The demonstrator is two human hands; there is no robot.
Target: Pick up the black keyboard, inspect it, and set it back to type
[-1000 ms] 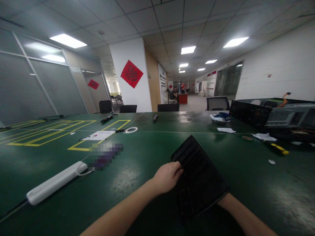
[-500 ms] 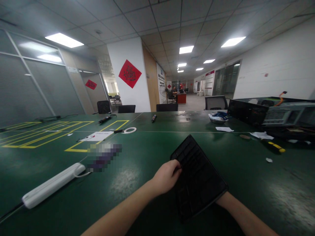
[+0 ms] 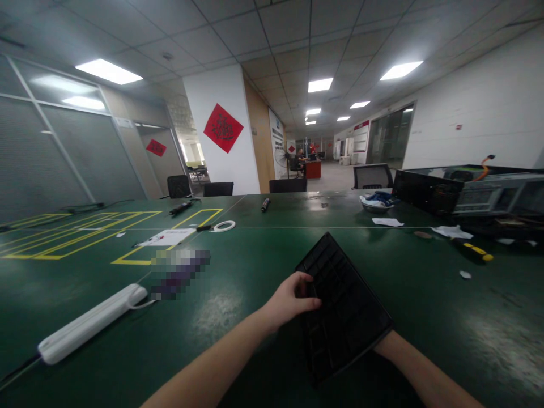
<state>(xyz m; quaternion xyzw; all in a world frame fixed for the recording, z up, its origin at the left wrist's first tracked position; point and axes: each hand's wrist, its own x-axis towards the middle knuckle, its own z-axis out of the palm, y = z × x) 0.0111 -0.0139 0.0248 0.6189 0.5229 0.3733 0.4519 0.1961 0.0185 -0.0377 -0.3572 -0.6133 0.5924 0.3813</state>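
A black tray-like case (image 3: 348, 306) with rows of compartments is tilted above the green table (image 3: 255, 249), right of centre. My left hand (image 3: 293, 300) is at its left edge, thumb and fingers apart, with the fingertips over the compartments; nothing shows between them. From the lower right, my right hand (image 3: 383, 341) reaches beneath the case and supports it. The case hides its fingers, so only the wrist side shows.
On the left lies a white power strip (image 3: 91, 324), beside a pixelated purple item (image 3: 181, 277). A white ring (image 3: 224, 226) and paper (image 3: 168, 237) lie beyond. At right are a yellow-black screwdriver (image 3: 476, 251), a bowl (image 3: 377, 203) and an open computer case (image 3: 480, 192).
The thumb of my left hand has moved away from its fingers, opening what was a closed pinch at the case's edge. The case has barely moved.
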